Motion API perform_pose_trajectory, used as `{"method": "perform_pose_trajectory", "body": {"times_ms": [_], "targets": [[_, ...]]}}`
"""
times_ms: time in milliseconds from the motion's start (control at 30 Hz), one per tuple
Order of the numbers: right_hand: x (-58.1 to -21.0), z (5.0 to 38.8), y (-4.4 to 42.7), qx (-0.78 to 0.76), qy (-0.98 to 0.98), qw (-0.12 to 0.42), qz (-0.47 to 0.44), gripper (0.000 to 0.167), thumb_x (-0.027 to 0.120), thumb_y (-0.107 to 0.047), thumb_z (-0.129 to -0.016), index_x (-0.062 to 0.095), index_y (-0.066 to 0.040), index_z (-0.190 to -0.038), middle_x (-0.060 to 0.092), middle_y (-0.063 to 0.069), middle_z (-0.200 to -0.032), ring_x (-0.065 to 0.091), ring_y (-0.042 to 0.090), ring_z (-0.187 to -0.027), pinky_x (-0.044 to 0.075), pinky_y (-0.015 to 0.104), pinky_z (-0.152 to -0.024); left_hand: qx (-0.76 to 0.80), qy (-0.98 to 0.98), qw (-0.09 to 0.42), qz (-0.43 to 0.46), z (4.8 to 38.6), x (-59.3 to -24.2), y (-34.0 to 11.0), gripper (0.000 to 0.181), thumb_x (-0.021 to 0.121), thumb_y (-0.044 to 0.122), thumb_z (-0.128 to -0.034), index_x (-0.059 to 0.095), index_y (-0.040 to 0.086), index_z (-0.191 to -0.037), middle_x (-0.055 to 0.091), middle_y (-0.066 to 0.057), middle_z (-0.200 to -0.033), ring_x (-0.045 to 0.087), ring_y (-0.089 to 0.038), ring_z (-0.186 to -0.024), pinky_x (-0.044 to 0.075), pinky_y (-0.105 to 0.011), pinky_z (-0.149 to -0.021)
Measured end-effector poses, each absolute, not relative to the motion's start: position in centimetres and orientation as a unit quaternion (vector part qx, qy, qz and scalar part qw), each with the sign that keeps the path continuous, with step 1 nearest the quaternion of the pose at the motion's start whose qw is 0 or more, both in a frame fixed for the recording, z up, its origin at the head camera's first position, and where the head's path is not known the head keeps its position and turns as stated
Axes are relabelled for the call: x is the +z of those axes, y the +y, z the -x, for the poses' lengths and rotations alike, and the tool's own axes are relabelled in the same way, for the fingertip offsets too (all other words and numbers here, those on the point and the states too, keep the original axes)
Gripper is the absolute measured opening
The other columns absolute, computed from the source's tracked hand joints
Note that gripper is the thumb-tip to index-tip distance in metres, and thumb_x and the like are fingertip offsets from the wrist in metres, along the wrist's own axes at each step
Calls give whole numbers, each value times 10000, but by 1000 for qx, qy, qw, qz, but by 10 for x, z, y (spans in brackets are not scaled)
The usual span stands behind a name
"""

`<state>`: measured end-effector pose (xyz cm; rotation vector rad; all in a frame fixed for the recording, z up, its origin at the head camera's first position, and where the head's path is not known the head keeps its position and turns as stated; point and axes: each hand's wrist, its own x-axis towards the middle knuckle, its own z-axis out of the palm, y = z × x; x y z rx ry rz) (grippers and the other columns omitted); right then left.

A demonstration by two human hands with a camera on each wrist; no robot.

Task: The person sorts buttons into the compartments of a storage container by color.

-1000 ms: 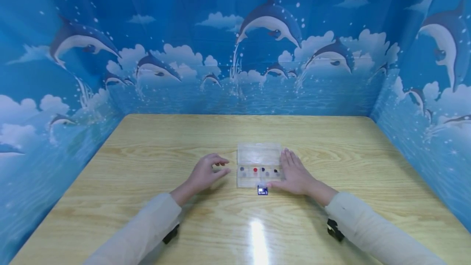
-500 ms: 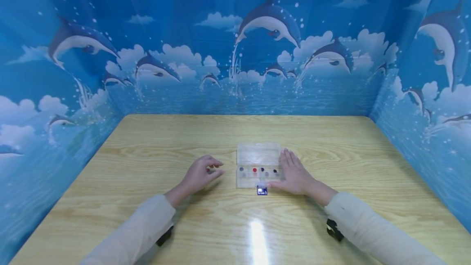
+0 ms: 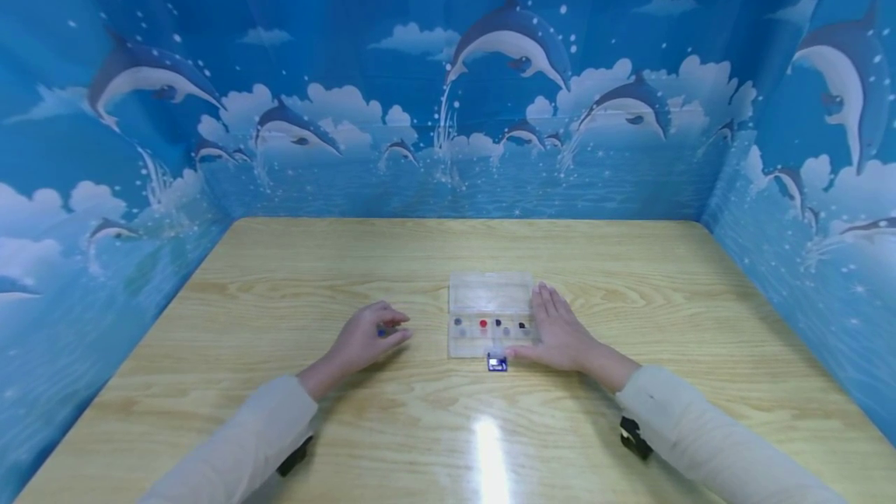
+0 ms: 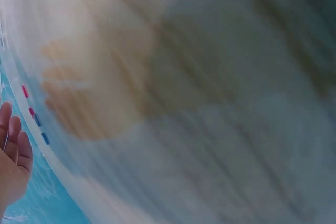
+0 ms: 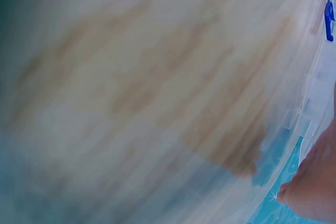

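Left hand (image 3: 362,339) farther from case (image 3: 490,292) (hold unclear), right hand (image 3: 562,338) outspread at its edge

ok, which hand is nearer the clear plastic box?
The right hand, at the right edge of the clear plastic box; the left hand is clearly apart.

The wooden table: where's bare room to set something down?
Bare: the table between the clear case and dolphin curtain, and right of the right hand; a smaller gap between case and left hand. Crowded: the case's right side (right hand) and front (blue piece).
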<state>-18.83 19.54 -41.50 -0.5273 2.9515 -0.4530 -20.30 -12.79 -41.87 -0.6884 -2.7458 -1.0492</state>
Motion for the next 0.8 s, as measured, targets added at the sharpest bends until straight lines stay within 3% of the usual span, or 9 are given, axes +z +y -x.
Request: {"method": "perform_pose_trajectory", "body": {"times_ms": [433,800], "targets": [[-415,189,195,-144,972,56,174,1100,551,-639,-798,84,132,-1429,13,311,-1510,41,454,-1404,90,531,-1151,-324,-911,61,247,201,-421,-143,277,778,173,-719,719,17,-940,645,-40,-840,567,-137,-737,470,-228,-657],[-414,188,195,-148,972,57,174,1098,556,-635,-797,88,133,-1429,15,313,-1510,40,455,-1404,87,530,-1151,-300,-921,46,244,203,-426,-151,216,766,198,-738,740,67,-907,606,28,-804,501,-81,-724,423,-204,-628]]}}
